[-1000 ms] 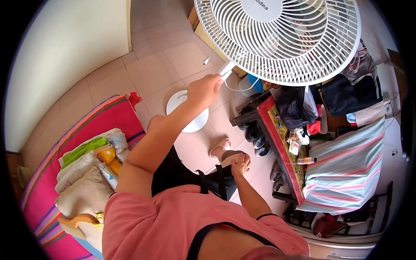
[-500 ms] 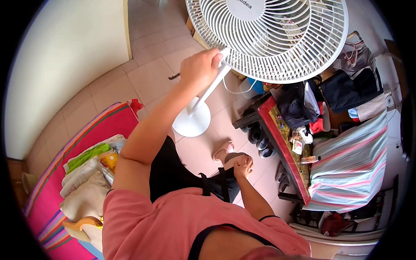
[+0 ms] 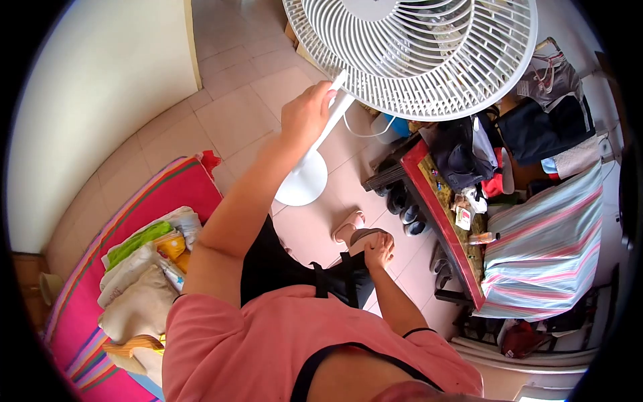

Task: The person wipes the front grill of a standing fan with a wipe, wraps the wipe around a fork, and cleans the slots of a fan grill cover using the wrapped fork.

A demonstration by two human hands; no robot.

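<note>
My left hand [image 3: 305, 119] is closed around the upper pole of a white standing fan [image 3: 429, 84], just below its round grille. The fan's round base [image 3: 305, 184] rests on the tiled floor, and a thin white cord curves beside the pole. My right hand [image 3: 379, 252] lies over my bent knee with its fingers apart and holds nothing. Below the knee, a foot in a pink slipper [image 3: 348, 226] shows on the floor.
A pink striped bedspread [image 3: 144, 208] with folded clothes [image 3: 137, 281] lies at left. At right is a red-edged table [image 3: 445, 228] with bags and small items; shoes [image 3: 408, 214] line the floor beside it. A striped cloth [image 3: 546, 251] hangs at the table's right.
The fan head has shifted slightly up in view, with my left hand still around the pole. My right hand stays on my knee.
</note>
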